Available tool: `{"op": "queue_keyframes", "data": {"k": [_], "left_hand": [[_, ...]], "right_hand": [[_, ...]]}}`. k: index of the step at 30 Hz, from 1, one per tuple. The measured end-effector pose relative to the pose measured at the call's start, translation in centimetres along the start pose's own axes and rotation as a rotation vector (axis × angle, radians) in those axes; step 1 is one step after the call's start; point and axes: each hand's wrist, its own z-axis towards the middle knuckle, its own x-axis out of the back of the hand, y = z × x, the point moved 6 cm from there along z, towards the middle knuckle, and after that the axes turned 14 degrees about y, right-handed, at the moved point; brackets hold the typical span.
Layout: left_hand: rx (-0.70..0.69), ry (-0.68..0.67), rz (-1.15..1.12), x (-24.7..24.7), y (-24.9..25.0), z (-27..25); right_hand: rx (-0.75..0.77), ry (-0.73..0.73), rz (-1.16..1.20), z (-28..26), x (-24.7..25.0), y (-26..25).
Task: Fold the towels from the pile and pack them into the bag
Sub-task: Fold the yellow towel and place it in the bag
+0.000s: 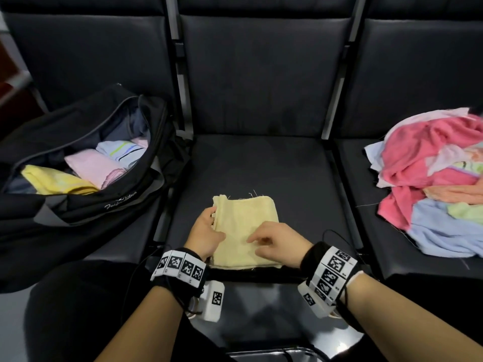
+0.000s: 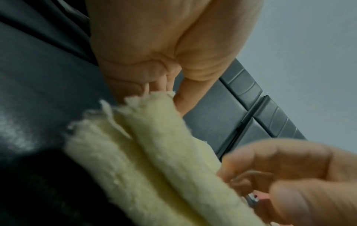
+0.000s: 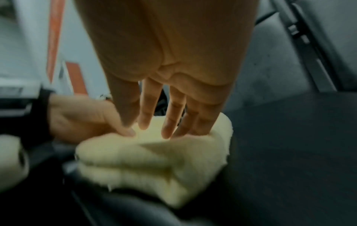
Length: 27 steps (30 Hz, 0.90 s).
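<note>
I sit before a row of black padded seats point(image 1: 261, 165), and the folded yellow towel point(image 1: 245, 231) lies flat on the middle one's front edge, long axis running away from me. Left of the towel gapes the bag point(image 1: 86, 163) with folded towels inside; right of it lies the pile point(image 1: 433, 184). My left hand point(image 1: 205, 235) curls round the towel's left edge, thumb on top, and my right hand point(image 1: 277, 242) rests on it, fingers nearly straight.

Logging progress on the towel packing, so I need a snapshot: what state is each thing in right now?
Cream towel: folded, flat on the middle seat.
Bag: unzipped, folded towels inside.
Pile: unfolded, heaped on the right-hand seat.
Left hand: grips the towel's left edge.
Right hand: fingers rest on top of the towel.
</note>
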Motion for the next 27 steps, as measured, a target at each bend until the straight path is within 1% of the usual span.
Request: {"op": "queue_keyframes", "data": {"k": [2,6,8,12,14,16,17,18,19,21,22,24,25,27], "left_hand": [[0.007,-0.006,0.018,0.0,-0.3,-0.1],[-0.006,-0.02,0.082,-0.1,-0.8,0.0],[-0.017,0.012,0.144,0.1,-1.1,0.2],[-0.095,0.117,0.386,1.0,-0.6,0.2],[-0.124,0.177,0.544,1.4,0.0,-0.3],[-0.204,0.238,0.709,1.6,1.0,-1.0],[-0.278,0.251,0.753,1.4,1.7,-1.5],[-0.365,0.239,0.768,0.8,2.4,-2.0],[-0.447,0.195,0.77,0.0,2.9,-2.6],[-0.553,0.043,0.801,-2.0,3.4,-4.0],[-0.573,-0.036,0.85,-3.0,3.2,-4.7],[-0.557,-0.154,0.958,-4.4,2.3,-5.6],[-0.536,-0.183,0.994,-4.8,1.8,-5.8],[-0.525,-0.187,1.029,-4.9,1.3,-5.9]], "right_hand": [[0.018,-0.055,-0.078,-0.7,-0.4,0.6],[0.052,-0.043,-0.154,-1.7,-0.6,1.4],[0.101,-0.046,-0.202,-2.2,-1.0,1.4],[0.2,-0.045,-0.308,-2.9,-1.9,0.8],[0.249,-0.045,-0.351,-3.0,-1.7,0.4],[0.311,0.011,-0.386,-3.1,-1.2,0.1],[0.335,0.039,-0.412,-3.2,-1.1,0.0],[0.342,0.051,-0.439,-3.3,-1.2,0.0],[0.337,0.054,-0.467,-3.4,-1.4,0.2],[0.323,0.064,-0.528,-3.6,-2.2,0.5],[0.336,0.094,-0.553,-3.7,-2.4,0.6],[0.365,0.162,-0.59,-3.6,-2.4,0.6],[0.359,0.178,-0.587,-3.5,-2.3,0.7],[0.331,0.192,-0.552,-2.9,-1.9,0.6]]}}
